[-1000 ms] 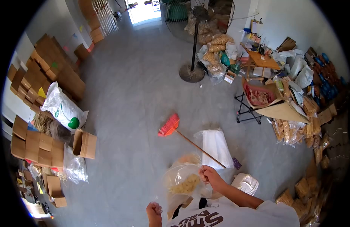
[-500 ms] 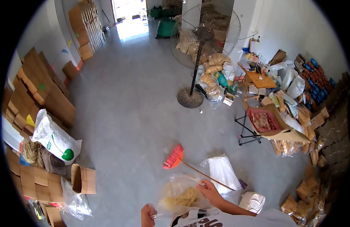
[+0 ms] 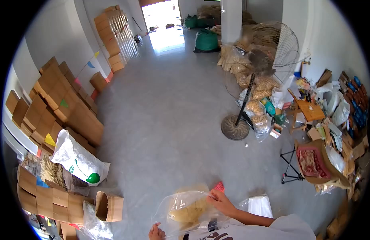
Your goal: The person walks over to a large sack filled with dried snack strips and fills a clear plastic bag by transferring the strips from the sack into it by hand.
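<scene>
Clear plastic, thin and glossy, makes up the bag [image 3: 181, 222] stretched between both hands; it hangs nearer the wearer than the standing fan [image 3: 245, 96], to the left of the fan's base [image 3: 235, 128], with pale yellow contents [image 3: 188, 212] showing through. The right hand [image 3: 221, 201] has its grip pinched on the bag's edge on the side toward the fan; the left hand [image 3: 156, 232] has its grip curled around the edge on the side away from the fan; pulling at two spots like this probably spreads the film while the contents sit in the slack. Red bristles [image 3: 219, 186] peek out past the right hand, on the floor nearer than the fan; a white plastic stack [image 3: 260, 206] lies beside the right forearm, perhaps left there for easy reach. An open cardboard box [image 3: 109, 206] stands well to the fan's left; behind the fan, filled bags [image 3: 237, 64] are heaped together, likely so that they prop one another; the fan's broad round base presumably steadies its tall pole.
</scene>
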The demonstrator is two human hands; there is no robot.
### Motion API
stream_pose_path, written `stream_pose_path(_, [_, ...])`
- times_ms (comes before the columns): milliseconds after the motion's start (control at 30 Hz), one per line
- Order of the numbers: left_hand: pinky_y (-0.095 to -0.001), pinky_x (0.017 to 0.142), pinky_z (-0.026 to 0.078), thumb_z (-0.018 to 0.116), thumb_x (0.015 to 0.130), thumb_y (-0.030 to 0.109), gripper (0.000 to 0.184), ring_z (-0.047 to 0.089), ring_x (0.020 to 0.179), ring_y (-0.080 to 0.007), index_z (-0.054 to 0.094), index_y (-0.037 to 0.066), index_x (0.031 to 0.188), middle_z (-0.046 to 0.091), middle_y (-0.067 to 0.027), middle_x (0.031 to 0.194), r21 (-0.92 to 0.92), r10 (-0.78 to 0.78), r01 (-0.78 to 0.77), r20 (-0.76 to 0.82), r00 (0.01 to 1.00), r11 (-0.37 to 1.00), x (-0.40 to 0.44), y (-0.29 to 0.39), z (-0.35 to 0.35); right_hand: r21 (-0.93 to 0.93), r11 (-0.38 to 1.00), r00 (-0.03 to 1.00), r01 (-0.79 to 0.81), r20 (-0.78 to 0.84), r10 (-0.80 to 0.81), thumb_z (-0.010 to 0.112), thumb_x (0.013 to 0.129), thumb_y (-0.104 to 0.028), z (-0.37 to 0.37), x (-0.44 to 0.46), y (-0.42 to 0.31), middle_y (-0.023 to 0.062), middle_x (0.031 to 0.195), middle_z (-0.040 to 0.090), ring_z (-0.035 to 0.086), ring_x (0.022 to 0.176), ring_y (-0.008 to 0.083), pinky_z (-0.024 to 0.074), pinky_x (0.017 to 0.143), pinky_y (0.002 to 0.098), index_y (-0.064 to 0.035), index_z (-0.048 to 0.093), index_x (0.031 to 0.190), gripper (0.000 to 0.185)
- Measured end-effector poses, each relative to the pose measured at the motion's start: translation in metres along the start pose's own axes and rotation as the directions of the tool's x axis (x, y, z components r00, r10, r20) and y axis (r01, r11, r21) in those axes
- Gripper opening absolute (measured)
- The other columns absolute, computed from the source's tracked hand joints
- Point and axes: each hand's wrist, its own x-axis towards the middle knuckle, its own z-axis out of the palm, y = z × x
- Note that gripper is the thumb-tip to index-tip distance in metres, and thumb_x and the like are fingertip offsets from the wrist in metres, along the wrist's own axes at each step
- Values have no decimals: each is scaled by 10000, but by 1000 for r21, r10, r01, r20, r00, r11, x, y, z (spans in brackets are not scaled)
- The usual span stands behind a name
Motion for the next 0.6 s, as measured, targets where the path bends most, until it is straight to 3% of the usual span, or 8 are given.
stream_pose_path(100, [-206, 357, 169, 450, 921, 268, 308, 240, 397, -36, 529, 3, 1057, 246, 77, 484, -24, -37, 36, -28, 999, 999, 32, 14, 22, 25, 998, 998, 55, -16, -55, 539, 867, -143, 7, 55, -20, -76, 641, 428, 350, 554, -4, 263, 456, 181, -66, 500, 832, 93])
stream_pose_path(167, [-210, 359, 168, 431, 926, 249, 300, 238, 397, -38, 534, 3, 1062, 245, 73, 481, -22, -34, 34, 15, 999, 999, 58, 31, 39, -107, 991, 994, 83, -65, -90, 535, 869, -134, 9, 89, -38, -73, 657, 457, 371, 573, -6, 285, 473, 177, -56, 509, 844, 86])
stream_pose_path(233, [-214, 361, 168, 412, 931, 231, 294, 237, 398, -41, 539, 3, 1067, 243, 69, 477, -7, -46, 46, 61, 997, 999, 83, 58, 56, -33, 995, 990, 93, -106, -96, 537, 869, -134, 19, 125, -50, -72, 660, 465, 377, 579, -8, 289, 478, 175, -53, 510, 844, 89])
stream_pose_path(300, [-223, 367, 168, 379, 933, 200, 295, 227, 398, -46, 558, 7, 1066, 252, 63, 479, 306, 69, -146, 250, 966, 941, 114, 94, 72, 48, 993, 982, 111, -161, -102, 538, 869, -134, 31, 152, -52, -71, 662, 473, 382, 586, -9, 293, 482, 172, -50, 510, 844, 92])
stream_pose_path(467, [-230, 373, 176, 384, 924, 199, 292, 231, 403, -47, 593, 28, 1035, 265, 59, 475, 404, 177, -303, 320, 931, 863, 244, 120, 80, -61, 996, 970, 64, -230, -77, 540, 871, -147, 41, 216, -64, -63, 650, 475, 383, 584, -3, 291, 481, 175, -47, 508, 847, 108])
stream_pose_path(533, [-227, 374, 185, 414, 914, 214, 283, 247, 403, -44, 602, 37, 1029, 280, 59, 467, 538, 187, -361, 351, 917, 762, 282, 145, 92, -30, 997, 951, 65, -302, -71, 543, 870, -152, 48, 239, -76, -61, 652, 475, 381, 582, -1, 290, 482, 175, -52, 508, 844, 109])
stream_pose_path(567, [-227, 374, 185, 414, 914, 214, 283, 247, 403, -44, 602, 37, 1029, 280, 59, 467, 549, 174, -363, 365, 915, 753, 293, 155, 97, -6, 997, 936, 76, -344, -73, 545, 869, -156, 51, 252, -82, -59, 653, 475, 379, 581, 0, 289, 484, 175, -57, 508, 840, 110])
stream_pose_path(600, [-227, 380, 192, 424, 908, 209, 275, 251, 410, -45, 604, 41, 1031, 289, 56, 472, 458, 87, -259, 363, 928, 850, 289, 177, 117, 4, 997, 931, 76, -358, -70, 545, 869, -156, 54, 261, -90, -59, 653, 475, 379, 581, 0, 289, 484, 175, -57, 508, 840, 110])
